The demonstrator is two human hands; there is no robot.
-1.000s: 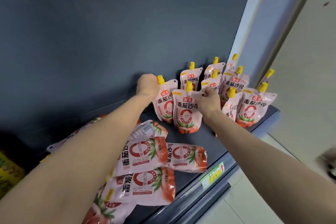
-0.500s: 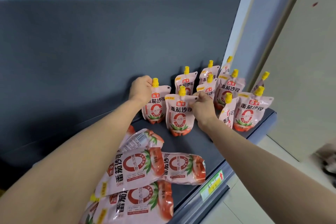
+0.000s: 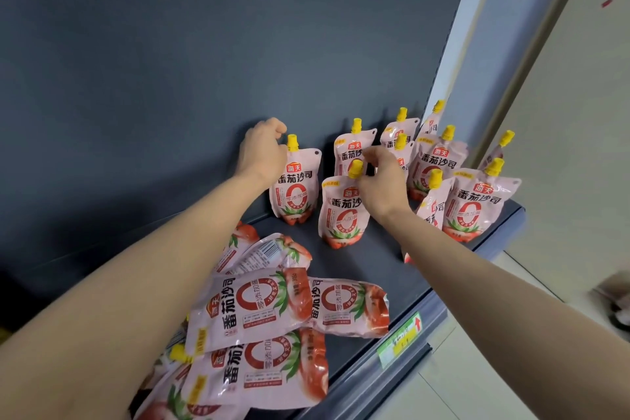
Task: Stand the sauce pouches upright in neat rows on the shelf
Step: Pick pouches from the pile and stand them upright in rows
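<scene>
Pink tomato sauce pouches with yellow caps are on a dark grey shelf (image 3: 375,262). My left hand (image 3: 264,150) is closed at the top left corner of an upright pouch (image 3: 296,191) by the back panel. My right hand (image 3: 380,184) pinches the top of another upright pouch (image 3: 341,215) beside its cap, a little nearer the front. Several more pouches stand upright to the right (image 3: 474,204), some leaning. A heap of pouches lies flat at the front left (image 3: 259,307).
The dark back panel (image 3: 204,95) rises behind the shelf. A green price tag (image 3: 400,339) sits on the shelf's front rail. The shelf's right end (image 3: 518,215) meets a pale wall and floor. Bare shelf shows between the heap and the standing pouches.
Both hands stay at the tops of the same two pouches. My right fingers have shifted up around the front pouch's cap, and that pouch stands straighter.
</scene>
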